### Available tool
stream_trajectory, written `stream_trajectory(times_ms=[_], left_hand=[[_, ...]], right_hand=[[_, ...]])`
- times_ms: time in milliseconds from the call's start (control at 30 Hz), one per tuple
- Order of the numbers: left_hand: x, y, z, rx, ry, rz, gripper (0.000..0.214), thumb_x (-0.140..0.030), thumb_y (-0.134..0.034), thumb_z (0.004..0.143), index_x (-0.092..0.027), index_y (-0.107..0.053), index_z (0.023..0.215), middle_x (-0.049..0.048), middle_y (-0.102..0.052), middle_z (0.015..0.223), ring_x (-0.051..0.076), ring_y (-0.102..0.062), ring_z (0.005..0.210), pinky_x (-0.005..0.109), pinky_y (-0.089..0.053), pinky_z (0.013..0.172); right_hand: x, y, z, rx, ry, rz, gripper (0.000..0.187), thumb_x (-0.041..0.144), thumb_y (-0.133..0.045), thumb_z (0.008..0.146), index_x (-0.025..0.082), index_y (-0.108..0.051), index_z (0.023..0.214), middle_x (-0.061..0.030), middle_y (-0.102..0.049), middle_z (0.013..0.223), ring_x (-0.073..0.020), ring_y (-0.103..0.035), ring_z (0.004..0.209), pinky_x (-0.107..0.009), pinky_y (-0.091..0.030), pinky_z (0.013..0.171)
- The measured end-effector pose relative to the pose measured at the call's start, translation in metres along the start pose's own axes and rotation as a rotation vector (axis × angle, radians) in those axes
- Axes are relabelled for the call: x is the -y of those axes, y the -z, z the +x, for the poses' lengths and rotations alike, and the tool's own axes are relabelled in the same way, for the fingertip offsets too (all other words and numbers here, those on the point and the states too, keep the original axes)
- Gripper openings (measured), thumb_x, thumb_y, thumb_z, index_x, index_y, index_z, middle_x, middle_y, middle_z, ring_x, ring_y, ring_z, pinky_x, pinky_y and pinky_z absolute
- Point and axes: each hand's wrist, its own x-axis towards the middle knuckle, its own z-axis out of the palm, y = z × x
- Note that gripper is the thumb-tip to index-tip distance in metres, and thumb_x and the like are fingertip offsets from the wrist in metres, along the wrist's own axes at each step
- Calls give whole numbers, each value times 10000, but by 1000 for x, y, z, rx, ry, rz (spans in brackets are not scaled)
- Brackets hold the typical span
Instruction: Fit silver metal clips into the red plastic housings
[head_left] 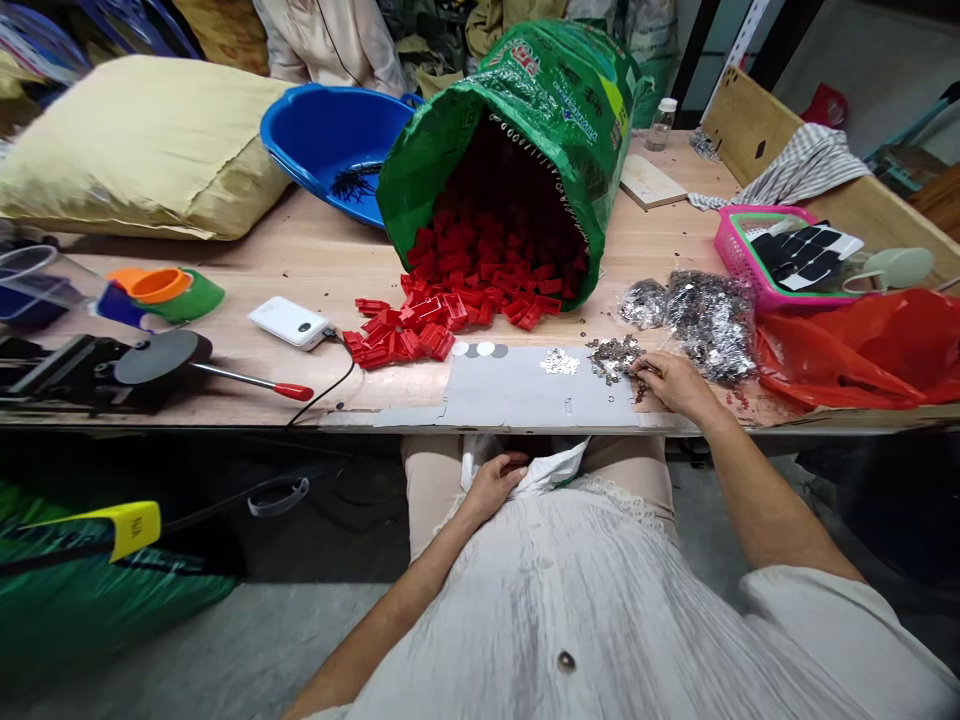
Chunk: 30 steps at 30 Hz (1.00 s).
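Note:
My right hand [670,381] rests on the table edge with fingers curled into a small heap of tiny metal parts [613,357]; what it pinches is too small to make out. My left hand [495,483] lies in my lap, closed on a white plastic bag [547,470]. A grey cardboard sheet [517,390] lies in front of me with a little pile of shiny bits [560,362] on it. Red plastic pieces [450,305] spill out of a tipped green woven sack [555,100].
Clear bags of metal parts [701,315], a red plastic bag [862,345] and a pink basket [739,250] sit right. A white power bank [291,322], hand press [112,365], blue basin [330,140] and yellow sack [142,150] sit left. Another person's sleeve [330,40] shows behind.

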Motion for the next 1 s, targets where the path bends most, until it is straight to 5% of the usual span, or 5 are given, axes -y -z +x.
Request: stream_trajectory(times_ms=[200,433,633,833,1000], left_hand=[[-21,1,-7,32,-31,59,400,-406,-628,783,-146,-682,1083,106,-725,1134,251,-667,1064,372,-512,959],[-96,-8,-10,167,-214,104,311,-404,-603,859,-184,-707,1053,55,-754,1030,201,-687,960,292,-522,862],[-149,-39,33,35,-442,352,283,-249,-582,893,-199,-676,1156,43,-727,1045,168,-663,949,275,-511,877],[-168,-71,79,-36,-536,777,366,-188,-556,907,-196,-612,1268,76,-659,1126,201,-610,1081,300,-472,974],[-179,-82,95,-13,-543,861,275,-225,-510,928,-200,-702,1124,81,-645,1064,211,-610,1041,294,-482,927]], right_hand=[[2,2,-8,-61,-55,31,187,237,-536,882,222,-708,953,-50,-744,996,-228,-666,920,-330,-463,826],[8,-6,-14,-69,-110,200,201,294,-561,859,216,-719,955,-30,-751,931,-208,-670,838,-314,-475,782],[17,-14,-16,-57,-139,261,209,316,-552,856,212,-715,935,-34,-745,894,-196,-668,769,-282,-494,679],[22,-15,-19,-28,-148,310,191,312,-548,849,220,-703,911,-25,-726,827,-176,-660,650,-283,-521,610],[21,-18,-18,4,-203,472,214,368,-567,851,230,-693,954,-22,-709,847,-166,-662,593,-284,-561,537]])
